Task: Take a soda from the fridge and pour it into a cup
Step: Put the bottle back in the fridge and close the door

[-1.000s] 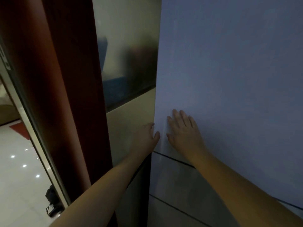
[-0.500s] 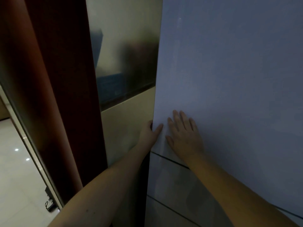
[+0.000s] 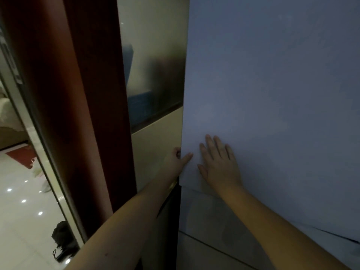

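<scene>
Our left hand (image 3: 178,159) has now hooked its fingers round the fridge door (image 3: 272,94) edge, right hand (image 3: 220,164) flat on it, fingers straight, so we're about to pull.

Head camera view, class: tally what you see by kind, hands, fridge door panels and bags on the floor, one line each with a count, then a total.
Hands: 2, the left hand gripping the door edge, the right hand flat on the upper door.
Fridge door panels: 2, the upper door and the lower panel.
Bags on the floor: 1, a black bag.
Total: 5
</scene>
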